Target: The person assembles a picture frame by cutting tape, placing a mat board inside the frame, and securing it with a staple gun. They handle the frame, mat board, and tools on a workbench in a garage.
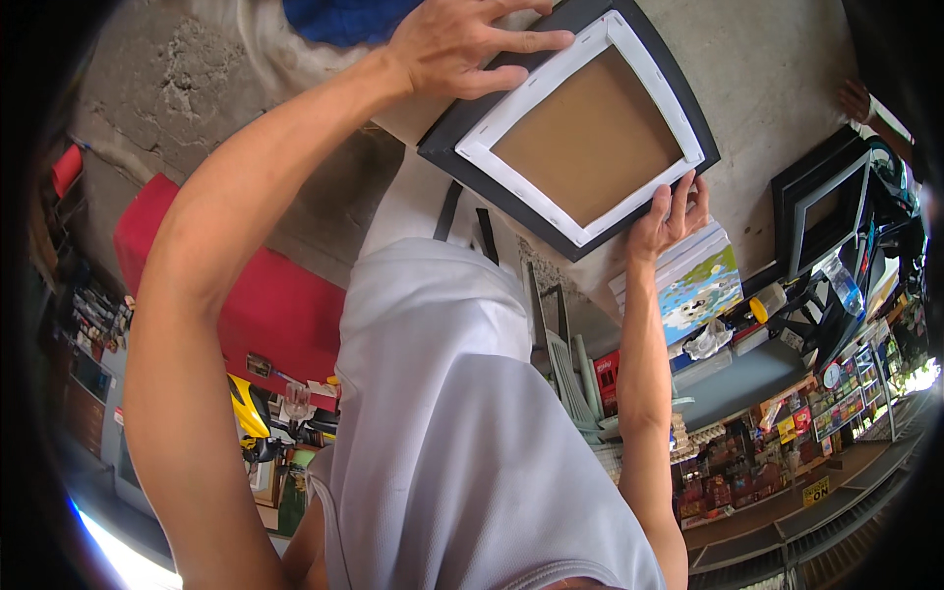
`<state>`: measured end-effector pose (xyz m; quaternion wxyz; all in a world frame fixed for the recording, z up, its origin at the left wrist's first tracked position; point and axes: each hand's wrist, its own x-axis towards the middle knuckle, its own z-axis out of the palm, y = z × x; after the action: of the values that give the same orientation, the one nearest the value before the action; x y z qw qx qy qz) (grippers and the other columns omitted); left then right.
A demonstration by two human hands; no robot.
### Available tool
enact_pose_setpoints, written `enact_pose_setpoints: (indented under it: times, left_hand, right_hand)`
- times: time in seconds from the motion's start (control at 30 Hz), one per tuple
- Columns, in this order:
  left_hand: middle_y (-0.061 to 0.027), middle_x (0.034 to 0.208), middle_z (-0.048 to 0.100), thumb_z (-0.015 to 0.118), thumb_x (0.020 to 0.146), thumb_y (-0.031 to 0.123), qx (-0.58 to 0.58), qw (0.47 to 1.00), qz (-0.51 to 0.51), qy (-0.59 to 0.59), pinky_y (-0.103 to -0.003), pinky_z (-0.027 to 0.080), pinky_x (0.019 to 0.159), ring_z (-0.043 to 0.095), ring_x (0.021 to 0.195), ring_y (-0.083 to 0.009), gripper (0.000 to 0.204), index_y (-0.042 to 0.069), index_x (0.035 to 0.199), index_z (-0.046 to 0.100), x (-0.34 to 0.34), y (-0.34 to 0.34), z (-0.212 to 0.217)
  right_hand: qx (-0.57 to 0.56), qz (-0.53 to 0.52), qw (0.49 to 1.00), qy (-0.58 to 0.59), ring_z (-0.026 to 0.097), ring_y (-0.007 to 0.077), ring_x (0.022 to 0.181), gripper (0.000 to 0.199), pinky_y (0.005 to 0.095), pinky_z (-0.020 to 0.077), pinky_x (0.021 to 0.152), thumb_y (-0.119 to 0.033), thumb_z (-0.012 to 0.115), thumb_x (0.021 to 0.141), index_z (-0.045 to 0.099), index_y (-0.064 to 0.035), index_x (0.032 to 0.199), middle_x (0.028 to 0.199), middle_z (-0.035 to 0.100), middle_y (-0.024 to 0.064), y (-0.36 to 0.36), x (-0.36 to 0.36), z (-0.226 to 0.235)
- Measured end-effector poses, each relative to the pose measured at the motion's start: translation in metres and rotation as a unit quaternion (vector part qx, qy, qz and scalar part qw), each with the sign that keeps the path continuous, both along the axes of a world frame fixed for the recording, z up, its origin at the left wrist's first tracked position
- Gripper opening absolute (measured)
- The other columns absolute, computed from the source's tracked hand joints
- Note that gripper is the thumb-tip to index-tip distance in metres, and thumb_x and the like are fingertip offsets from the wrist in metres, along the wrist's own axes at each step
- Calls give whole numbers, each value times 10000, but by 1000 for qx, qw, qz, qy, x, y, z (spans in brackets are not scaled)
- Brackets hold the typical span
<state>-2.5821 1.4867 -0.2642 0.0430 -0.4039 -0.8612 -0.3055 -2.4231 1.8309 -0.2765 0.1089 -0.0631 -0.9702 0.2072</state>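
A black picture frame [567, 236] lies face down with a white stretched canvas [657, 81] set inside it. Staples dot the canvas's folded white border, and a brown back fills its middle. My left hand [462, 44] holds the frame's upper left side, its index finger and thumb reaching across toward the white border. At the lower right corner, my right hand [674, 221] grips the edge, with fingertips bent over onto the white border. What lies under the frame is mostly hidden.
Beside my right hand lie stacked canvases with a painted dog picture [700, 295] on top. More dark frames [821, 202] lean at the right, near another person's hand [855, 100]. A red covered surface [280, 305] is at left, and blue cloth [349, 18] at the top.
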Motion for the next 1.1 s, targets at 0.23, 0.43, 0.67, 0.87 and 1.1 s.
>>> enact_pose_setpoints:
  times: [0.23, 0.43, 0.67, 0.87, 1.1]
  left_hand:
    - [-99, 1152, 545, 668, 703, 355, -7, 1000, 5, -8, -404, 361, 866, 515, 975, -245, 507, 209, 1189, 657, 1, 1, 2]
    - [-141, 1229, 508, 697, 682, 402, -51, 998, -4, -32, -434, 349, 924, 484, 1069, -300, 621, 191, 1258, 604, 2, -2, -4]
    - [-26, 1167, 571, 717, 696, 361, -4, 1000, 23, -7, -347, 362, 850, 519, 916, -196, 528, 256, 1212, 669, 0, 6, 2]
    - [-40, 1127, 573, 726, 695, 356, -22, 999, 14, -27, -341, 358, 839, 516, 877, -195, 531, 217, 1205, 674, -2, 9, 8]
    - [-50, 1114, 556, 733, 682, 369, -50, 998, 6, -45, -355, 346, 851, 508, 923, -206, 560, 185, 1204, 650, -3, 15, 14]
  right_hand:
    - [-25, -4, 1000, 13, 439, 290, 1151, 402, 407, 345, 997, -243, 633, 868, 643, -75, 1234, 1318, 509, 133, 1, 0, -3]
    - [0, 8, 1000, 22, 464, 250, 1085, 385, 378, 371, 962, -223, 643, 869, 650, -73, 1223, 1300, 530, 111, 3, 0, -2]
    - [-20, -26, 999, 12, 464, 301, 1156, 431, 419, 322, 1019, -321, 725, 776, 698, -129, 1161, 1281, 548, 103, 3, 0, -1]
    - [-14, -33, 999, 12, 431, 296, 1177, 425, 428, 302, 1010, -360, 724, 767, 708, -160, 1141, 1269, 545, 87, -1, -5, 8]
    - [0, -51, 999, -1, 441, 277, 1161, 440, 415, 315, 988, -383, 750, 737, 705, -248, 1153, 1264, 547, 47, -4, -5, 13]
